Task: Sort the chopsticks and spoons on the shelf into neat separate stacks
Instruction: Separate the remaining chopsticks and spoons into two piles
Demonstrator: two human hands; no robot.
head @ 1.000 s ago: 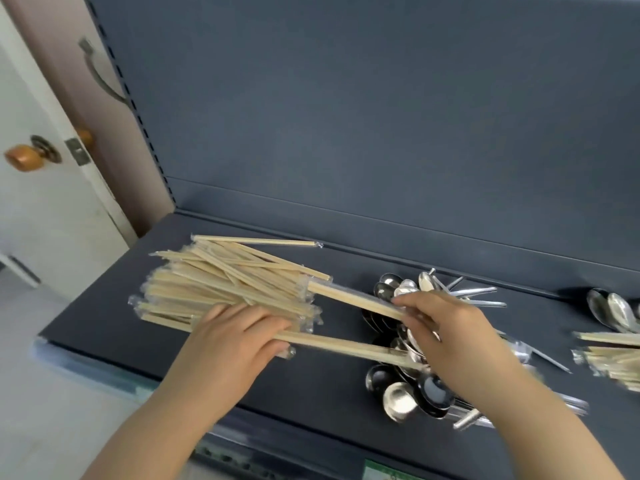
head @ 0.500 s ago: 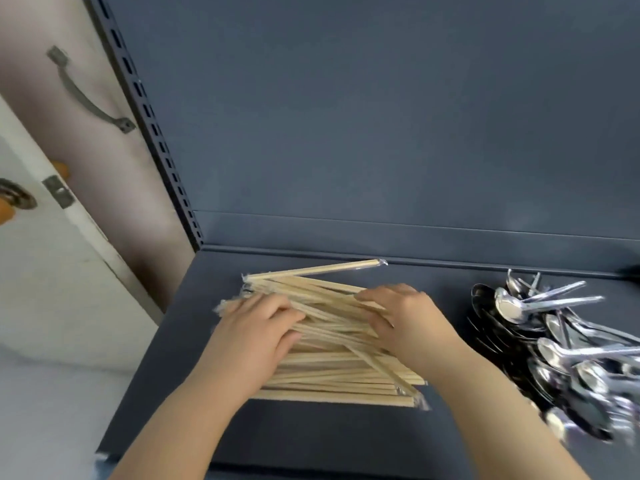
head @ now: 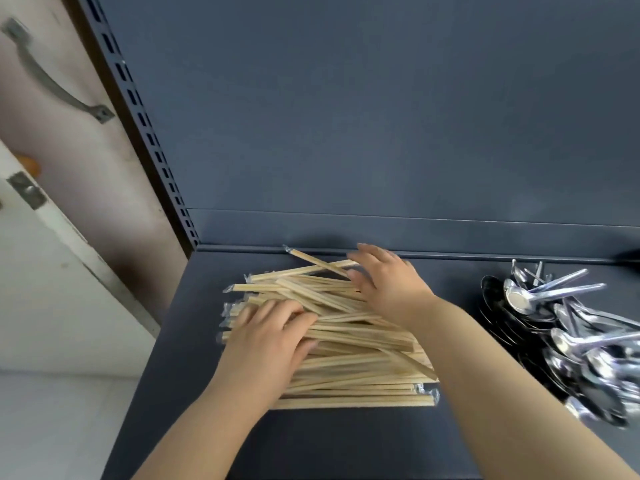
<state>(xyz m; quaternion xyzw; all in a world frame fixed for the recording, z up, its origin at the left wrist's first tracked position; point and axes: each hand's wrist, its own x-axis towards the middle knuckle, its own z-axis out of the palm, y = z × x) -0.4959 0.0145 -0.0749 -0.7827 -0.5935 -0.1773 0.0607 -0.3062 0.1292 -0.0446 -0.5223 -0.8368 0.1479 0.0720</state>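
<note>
A pile of wrapped wooden chopsticks (head: 360, 372) lies on the dark grey shelf (head: 332, 445), mostly pointing left to right, with a few crossed at the back. My left hand (head: 270, 337) rests flat on the pile's left part, fingers spread over the sticks. My right hand (head: 388, 282) lies on the pile's back right, its fingers reaching over the crossed sticks toward the shelf's rear edge. A heap of shiny metal spoons (head: 568, 337) sits to the right, apart from the chopsticks.
The shelf's grey back panel (head: 381, 116) rises just behind the pile. A slotted upright post (head: 138, 112) bounds the shelf on the left. Beyond it are a wall with a metal handle (head: 52, 81) and a white door (head: 41, 289).
My right hand has moved from the pile's middle toward the back edge, onto the crossed sticks. My left hand stays on the left part. The view has shifted slightly.
</note>
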